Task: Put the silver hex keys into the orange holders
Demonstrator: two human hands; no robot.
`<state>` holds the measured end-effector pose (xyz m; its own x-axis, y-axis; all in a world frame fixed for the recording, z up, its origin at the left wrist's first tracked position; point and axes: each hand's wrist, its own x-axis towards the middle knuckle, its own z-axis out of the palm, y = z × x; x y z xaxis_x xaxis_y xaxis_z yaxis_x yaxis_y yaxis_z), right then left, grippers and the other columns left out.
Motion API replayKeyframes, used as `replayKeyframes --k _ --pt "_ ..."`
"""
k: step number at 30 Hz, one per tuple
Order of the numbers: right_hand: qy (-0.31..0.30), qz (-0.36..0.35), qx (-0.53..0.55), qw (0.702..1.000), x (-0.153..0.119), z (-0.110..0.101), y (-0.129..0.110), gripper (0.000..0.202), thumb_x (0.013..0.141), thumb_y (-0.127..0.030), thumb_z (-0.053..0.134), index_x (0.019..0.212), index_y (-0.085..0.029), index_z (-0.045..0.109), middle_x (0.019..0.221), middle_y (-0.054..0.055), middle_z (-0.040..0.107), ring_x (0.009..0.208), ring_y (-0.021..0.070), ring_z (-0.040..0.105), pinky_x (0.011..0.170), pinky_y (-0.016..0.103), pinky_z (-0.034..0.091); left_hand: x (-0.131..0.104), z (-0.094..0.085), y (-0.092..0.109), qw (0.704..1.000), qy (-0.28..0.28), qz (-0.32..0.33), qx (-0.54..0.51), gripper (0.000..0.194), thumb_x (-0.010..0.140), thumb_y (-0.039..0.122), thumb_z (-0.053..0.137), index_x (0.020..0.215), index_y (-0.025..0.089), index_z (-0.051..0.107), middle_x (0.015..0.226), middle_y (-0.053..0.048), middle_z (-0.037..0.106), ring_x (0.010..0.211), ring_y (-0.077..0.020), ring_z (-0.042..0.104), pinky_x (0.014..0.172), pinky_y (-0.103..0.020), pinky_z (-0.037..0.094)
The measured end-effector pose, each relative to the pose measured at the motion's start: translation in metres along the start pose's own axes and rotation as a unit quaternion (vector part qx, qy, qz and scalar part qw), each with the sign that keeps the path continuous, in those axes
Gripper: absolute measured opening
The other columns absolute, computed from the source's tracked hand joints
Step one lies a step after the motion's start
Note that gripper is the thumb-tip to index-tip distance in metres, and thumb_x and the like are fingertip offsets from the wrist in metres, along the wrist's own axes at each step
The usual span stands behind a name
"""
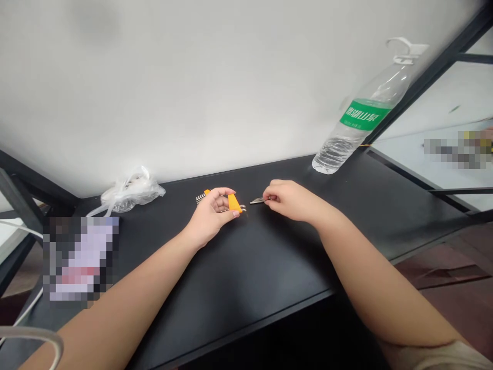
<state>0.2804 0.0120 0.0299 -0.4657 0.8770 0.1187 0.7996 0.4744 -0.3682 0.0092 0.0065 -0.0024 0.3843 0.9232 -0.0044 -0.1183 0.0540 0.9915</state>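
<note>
My left hand (pixel 211 211) is closed around an orange hex key holder (pixel 234 203), gripping it between thumb and fingers above the black tabletop. Thin metal rods stick out beyond the fingers on the left, beside another bit of orange. On the right side, short curved metal ends poke out past the holder. A little farther right, my right hand (pixel 287 199) pinches some slim metal hex keys (pixel 257 201), their tips directed at the holder but apart from it. The fingers hide how many keys it has.
A large clear water bottle (pixel 365 114) with a green label stands at the back right, near the black metal frame (pixel 427 85). A crumpled plastic bag (pixel 133 191) lies at the back left. In front of it is a blurred-out purple item (pixel 87 257). A white cable (pixel 33 333) curves at the lower left.
</note>
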Motion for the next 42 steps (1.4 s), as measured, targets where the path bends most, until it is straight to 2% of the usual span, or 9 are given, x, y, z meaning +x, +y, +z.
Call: replayKeyframes --k 5,11,16,20,24,28,33,38,42 --pt "-0.064 0.027 -0.039 0.997 0.002 0.005 0.012 0.008 0.088 -0.016 0.063 0.090 -0.020 0.069 0.092 0.005 0.064 0.077 0.0171 0.059 0.071 0.029 0.042 0.000 0.001 0.003 1.000 0.016 -0.008 -0.007 0.051 0.070 0.022 0.091 0.112 0.018 0.063 0.098 -0.004 0.074 0.091 -0.0184 0.073 0.092 -0.038 0.058" --pt "-0.054 0.036 -0.052 0.997 0.003 0.007 0.011 0.009 0.088 -0.016 0.063 0.095 -0.021 0.065 0.096 0.006 0.067 0.079 0.0183 0.060 0.071 0.029 0.041 0.000 0.001 0.003 1.000 -0.004 -0.010 0.012 0.036 0.072 0.024 0.090 0.100 0.017 0.067 0.095 -0.005 0.075 0.083 -0.0167 0.070 0.083 -0.036 0.060" --pt "-0.080 0.046 -0.072 0.993 -0.001 0.008 0.005 0.009 0.083 -0.011 0.063 0.083 -0.021 0.061 0.088 0.006 0.067 0.075 0.0182 0.058 0.067 0.029 0.038 0.001 0.002 0.003 1.000 -0.002 -0.017 0.012 0.037 0.072 0.025 0.090 0.100 0.016 0.068 0.092 -0.005 0.074 0.079 -0.0164 0.069 0.078 -0.035 0.061" --pt "-0.055 0.032 -0.058 0.996 -0.003 0.005 -0.007 0.011 0.078 -0.011 0.065 0.079 -0.020 0.059 0.084 0.004 0.065 0.071 0.0166 0.056 0.063 0.028 0.036 0.001 0.003 0.002 1.000 0.014 -0.015 -0.006 0.046 0.071 0.022 0.091 0.106 0.016 0.063 0.088 -0.004 0.075 0.076 -0.0157 0.070 0.076 -0.033 0.060" --pt "0.014 0.004 0.077 0.997 -0.002 -0.001 -0.016 0.002 0.089 -0.021 0.062 0.089 -0.021 0.064 0.078 -0.001 0.064 0.066 0.0141 0.055 0.063 0.027 0.040 0.000 0.004 0.002 0.999 0.032 -0.012 -0.019 0.046 0.072 0.024 0.091 0.103 0.018 0.057 0.086 -0.002 0.075 0.074 -0.0151 0.071 0.076 -0.033 0.060" --pt "0.085 -0.026 0.162 0.983 -0.001 -0.003 -0.022 0.008 0.094 -0.026 0.062 0.092 -0.021 0.068 0.084 0.001 0.066 0.070 0.0148 0.057 0.066 0.028 0.044 -0.002 0.006 0.004 0.999 0.038 -0.012 -0.015 0.043 0.073 0.025 0.091 0.101 0.016 0.060 0.088 -0.004 0.076 0.077 -0.0165 0.073 0.079 -0.035 0.061" --pt "0.087 -0.047 0.160 0.982 -0.002 0.000 -0.025 0.012 0.095 -0.026 0.061 0.092 -0.022 0.072 0.088 0.003 0.068 0.073 0.0160 0.058 0.067 0.030 0.046 -0.002 0.007 0.006 0.999 0.036 -0.006 -0.007 0.042 0.072 0.027 0.092 0.099 0.016 0.061 0.088 -0.005 0.076 0.077 -0.0180 0.074 0.083 -0.040 0.063" --pt "0.096 -0.101 0.138 0.981 -0.003 -0.001 -0.026 0.017 0.098 -0.023 0.058 0.098 -0.023 0.075 0.096 0.005 0.070 0.082 0.0182 0.063 0.075 0.033 0.049 -0.001 0.006 0.004 0.999 0.050 -0.002 -0.019 0.043 0.072 0.026 0.092 0.100 0.015 0.061 0.089 -0.006 0.077 0.079 -0.0186 0.075 0.082 -0.040 0.062" --pt "0.081 -0.120 0.145 0.979 -0.003 0.002 -0.036 0.019 0.098 -0.021 0.057 0.102 -0.024 0.075 0.102 0.007 0.068 0.086 0.0191 0.063 0.077 0.034 0.051 -0.001 0.005 0.001 1.000 0.018 -0.020 -0.009 0.042 0.072 0.027 0.092 0.099 0.015 0.063 0.087 -0.005 0.077 0.078 -0.0186 0.075 0.083 -0.040 0.062"
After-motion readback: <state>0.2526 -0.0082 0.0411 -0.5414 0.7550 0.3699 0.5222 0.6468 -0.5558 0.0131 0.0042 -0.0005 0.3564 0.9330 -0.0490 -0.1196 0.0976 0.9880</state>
